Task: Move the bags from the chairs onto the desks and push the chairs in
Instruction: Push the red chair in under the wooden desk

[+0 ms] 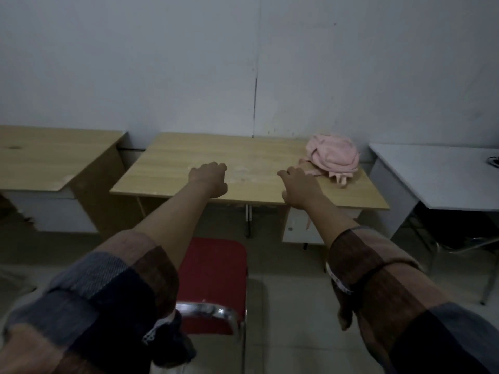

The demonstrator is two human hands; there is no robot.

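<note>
Already on the wooden desk [216, 155], far right corner: pink bag [333, 157]. Left hand [209, 179] loosely curled, holding nothing; right hand [299, 187] relaxed beside the bag's straps, gripping nothing. Below, red chair [213, 271], not pushed in.

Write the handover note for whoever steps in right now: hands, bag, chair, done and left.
Left hand: over the middle desk, fingers loosely curled, holding nothing.
Right hand: also over that desk, relaxed, empty, just short of the pink bag.
Pink bag: lying on the desk's far right corner, a strap hanging off the front edge.
Red chair: seat bare, pulled out from the desk.
Done: bag moved here.
Left: push this chair in. Other desks' chairs are mostly out of view.
</note>
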